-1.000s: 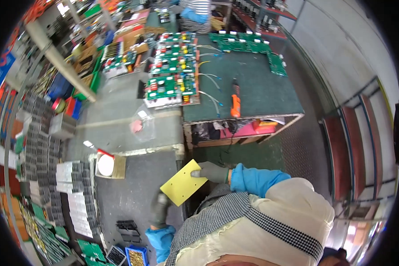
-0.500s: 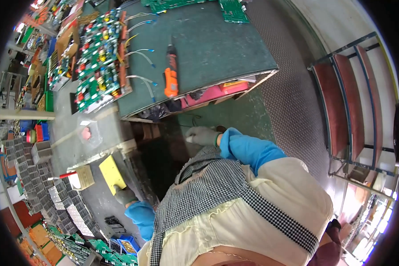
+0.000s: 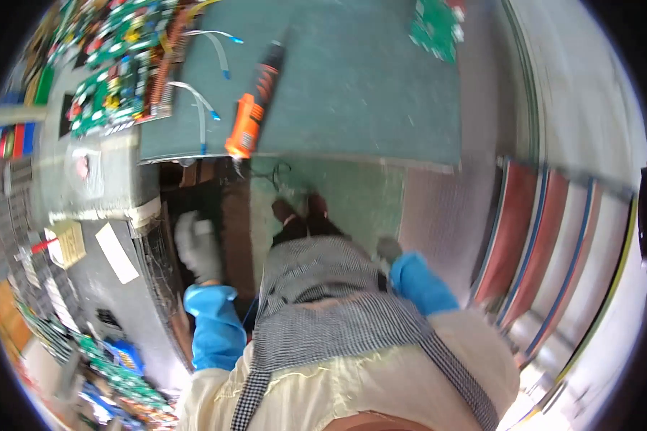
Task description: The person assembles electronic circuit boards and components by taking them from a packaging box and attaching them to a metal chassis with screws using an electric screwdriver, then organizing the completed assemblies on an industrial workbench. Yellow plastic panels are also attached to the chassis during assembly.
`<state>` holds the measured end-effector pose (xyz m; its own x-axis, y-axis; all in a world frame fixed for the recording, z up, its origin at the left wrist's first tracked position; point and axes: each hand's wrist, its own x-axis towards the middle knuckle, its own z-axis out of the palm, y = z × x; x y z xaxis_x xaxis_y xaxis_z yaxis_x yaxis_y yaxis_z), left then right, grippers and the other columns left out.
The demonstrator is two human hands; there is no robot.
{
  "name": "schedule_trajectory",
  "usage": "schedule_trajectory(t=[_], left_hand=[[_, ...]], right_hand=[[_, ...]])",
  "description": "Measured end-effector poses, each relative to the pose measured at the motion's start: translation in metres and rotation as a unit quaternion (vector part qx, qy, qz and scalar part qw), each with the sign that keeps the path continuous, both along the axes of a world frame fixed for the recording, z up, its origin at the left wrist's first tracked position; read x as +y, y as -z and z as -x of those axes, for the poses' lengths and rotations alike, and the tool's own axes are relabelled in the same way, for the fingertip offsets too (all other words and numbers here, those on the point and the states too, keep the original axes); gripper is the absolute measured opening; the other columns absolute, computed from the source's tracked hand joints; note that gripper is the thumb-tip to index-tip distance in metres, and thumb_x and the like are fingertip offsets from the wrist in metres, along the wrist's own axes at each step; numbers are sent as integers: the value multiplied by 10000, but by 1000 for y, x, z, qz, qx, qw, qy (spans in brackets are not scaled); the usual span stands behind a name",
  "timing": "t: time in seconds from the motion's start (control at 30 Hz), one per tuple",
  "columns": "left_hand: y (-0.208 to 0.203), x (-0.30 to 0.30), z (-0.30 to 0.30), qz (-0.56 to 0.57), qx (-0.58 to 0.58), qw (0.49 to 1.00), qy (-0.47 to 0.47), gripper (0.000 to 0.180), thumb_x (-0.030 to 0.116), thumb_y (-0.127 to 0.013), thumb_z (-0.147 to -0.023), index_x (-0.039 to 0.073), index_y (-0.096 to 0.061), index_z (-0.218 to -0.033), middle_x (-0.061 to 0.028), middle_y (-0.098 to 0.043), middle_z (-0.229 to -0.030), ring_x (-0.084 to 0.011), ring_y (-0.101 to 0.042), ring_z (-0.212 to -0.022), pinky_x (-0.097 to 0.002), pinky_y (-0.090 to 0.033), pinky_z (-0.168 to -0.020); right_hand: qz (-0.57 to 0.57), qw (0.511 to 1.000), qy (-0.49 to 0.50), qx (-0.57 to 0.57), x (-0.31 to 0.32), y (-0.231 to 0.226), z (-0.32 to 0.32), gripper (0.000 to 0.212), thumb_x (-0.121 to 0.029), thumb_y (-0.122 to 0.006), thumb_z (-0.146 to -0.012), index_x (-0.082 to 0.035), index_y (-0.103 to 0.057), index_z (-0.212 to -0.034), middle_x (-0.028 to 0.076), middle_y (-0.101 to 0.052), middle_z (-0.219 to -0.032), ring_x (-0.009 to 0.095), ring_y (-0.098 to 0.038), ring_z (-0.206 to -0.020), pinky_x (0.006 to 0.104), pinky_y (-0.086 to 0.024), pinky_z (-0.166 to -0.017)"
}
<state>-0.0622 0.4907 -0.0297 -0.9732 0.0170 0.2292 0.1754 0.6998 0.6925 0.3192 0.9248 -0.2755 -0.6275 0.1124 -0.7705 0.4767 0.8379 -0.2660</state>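
My left hand [image 3: 198, 248], in a grey glove with a blue sleeve cover, hangs in the gap beside the grey bench [image 3: 133, 305]. Its blurred fingers are loosely stretched and hold nothing that I can see. A pale flat card [image 3: 116, 253] lies on that bench, apart from the hand. My right hand [image 3: 389, 251], also gloved, is at my right side by the checked apron [image 3: 323, 266]; its fingers are too blurred to read. Ahead, on the green-topped table [image 3: 352, 93], lies an orange and black electric screwdriver [image 3: 255, 104], near the front edge.
Green circuit boards [image 3: 111, 93] with ribbon cables stand at the table's left, and another board [image 3: 436, 29] lies at the far right. A small block [image 3: 68, 244] with a red pen is on the bench. Shelves with reddish boards [image 3: 517, 237] rise on the right.
My left hand has come off the card, which looked yellow before, and moved into the gap. My right hand has drawn back to my right side. The view has turned, with the table now squarely ahead.
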Motion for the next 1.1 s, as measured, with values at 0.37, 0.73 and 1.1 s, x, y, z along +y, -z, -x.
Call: schedule_trajectory(t=[0.37, 0.73, 1.1], left_hand=[[183, 84, -178, -182, -555, 812, 0, 361, 323, -679, -922, 39, -707, -1144, -119, -742, -1001, -318, -698, -940, -395, -537, -906], [322, 122, -427, -518, -390, 416, -638, 186, 199, -603, -985, 27, -636, -921, -51, -568, -746, -223, -550, -678, -334, -472, -595], [371, 196, -615, -340, -401, 681, -510, 256, -29, -523, -934, -47, -548, -1188, -182, -641, -1145, -377, -648, -1074, -471, -539, -1018]], right_hand=[[85, 988, 132, -9, -38, -65, 156, 462, -350, -667, -901, -33, -664, -1238, 197, -686, -1187, 316, -649, -1093, 424, -506, -934], [350, 930, 84, -72, -13, -93, 212, 243, -128, -578, -1003, -25, -625, -1218, 68, -689, -1083, 167, -656, -983, 304, -531, -831], [199, 980, -12, 27, 134, 99, 204, 531, -237, -631, -961, 28, -512, -1404, 133, -574, -1363, 273, -529, -1254, 358, -369, -1108]])
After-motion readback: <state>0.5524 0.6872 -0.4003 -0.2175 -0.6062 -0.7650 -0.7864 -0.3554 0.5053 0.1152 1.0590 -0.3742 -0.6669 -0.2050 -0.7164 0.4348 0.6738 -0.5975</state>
